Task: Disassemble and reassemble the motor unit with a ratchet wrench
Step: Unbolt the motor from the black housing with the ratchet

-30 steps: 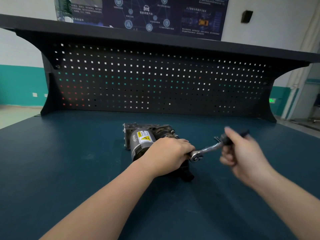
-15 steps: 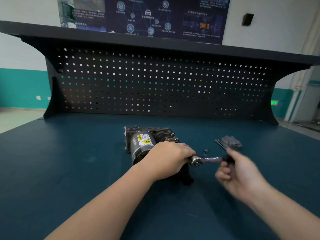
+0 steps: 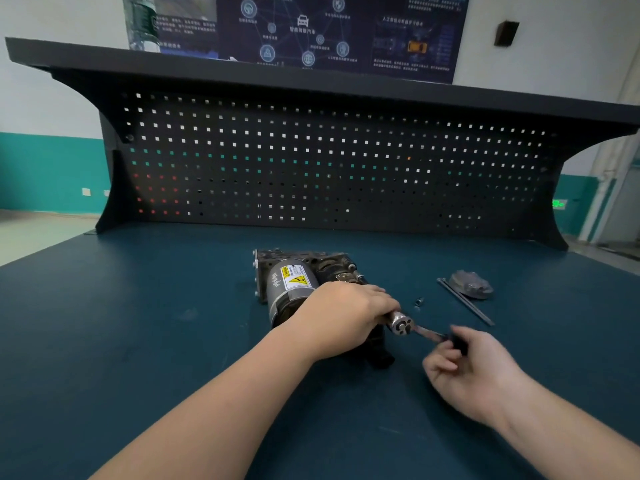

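Well into disassembly, judging by the loose parts. Lying on the dark blue-green desk (image 3: 138,323), near its middle: the dark grey cylindrical motor unit with a yellow warning label (image 3: 294,289), set on its side. Pressed down over its near end: the left hand (image 3: 341,315), fingers curled round the housing, steadying it. Seated at that same end: the chrome ratchet wrench with a black handle (image 3: 403,323), head just beside the left knuckles. Wrapped around the black handle: the right hand (image 3: 464,368), grip closed on it, somewhat blurred.

Already off, by the look of it: a grey metal cover cap (image 3: 471,284), well apart to the right, with two long thin through-bolts (image 3: 464,301) lying just beside it and a small nut or washer (image 3: 419,301) nearer the motor.

Probably being worked now: another fastener at the near end, hidden under the wrench head. Loosening or tightening: cannot tell. Likely left: any further separation of the housing, then the whole of reassembly.
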Demonstrator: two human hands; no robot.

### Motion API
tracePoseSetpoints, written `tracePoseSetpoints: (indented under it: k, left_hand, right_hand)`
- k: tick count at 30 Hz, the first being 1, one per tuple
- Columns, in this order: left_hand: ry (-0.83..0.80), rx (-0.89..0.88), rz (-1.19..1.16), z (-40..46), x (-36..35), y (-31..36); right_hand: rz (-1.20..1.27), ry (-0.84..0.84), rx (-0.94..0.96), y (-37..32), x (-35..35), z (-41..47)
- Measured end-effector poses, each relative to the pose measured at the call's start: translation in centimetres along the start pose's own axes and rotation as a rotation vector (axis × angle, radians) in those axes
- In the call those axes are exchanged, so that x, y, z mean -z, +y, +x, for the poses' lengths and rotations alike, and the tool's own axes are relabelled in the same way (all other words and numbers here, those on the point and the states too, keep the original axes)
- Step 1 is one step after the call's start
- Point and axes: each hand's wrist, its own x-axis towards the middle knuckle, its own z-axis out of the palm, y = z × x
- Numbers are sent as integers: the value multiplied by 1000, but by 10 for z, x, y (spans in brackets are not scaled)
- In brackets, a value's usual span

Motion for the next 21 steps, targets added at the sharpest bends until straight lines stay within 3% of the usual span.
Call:
tracePoseSetpoints:
  k: [2, 6, 8, 11, 14, 16, 18, 21]
  left_hand:
    - [0, 17, -13, 0, 1, 1]
    - [-41, 13, -4, 0, 2, 0]
    - [-34, 13, 15, 0, 3, 1]
    - [-4, -1, 43, -1, 1, 3]
    - [-2, -4, 33, 0, 0, 4]
    - [-12, 1, 14, 0, 1, 2]
    - [-17, 8, -15, 0, 3, 0]
    - [-7, -28, -51, -2, 5, 0]
  right_hand:
    - [-108, -34, 50, -8, -2, 0]
    - [-753, -214, 648, -43, -30, -14]
    - [-953, -255, 807, -43, -42, -20]
    - [-675, -211, 732, -28, -38, -13]
    - [-253, -55, 254, -13, -10, -2]
    - [-109, -45, 21, -6, 2, -1]
    - [-181, -67, 48, -12, 0, -1]
    - [-606, -187, 537, -38, -22, -10]
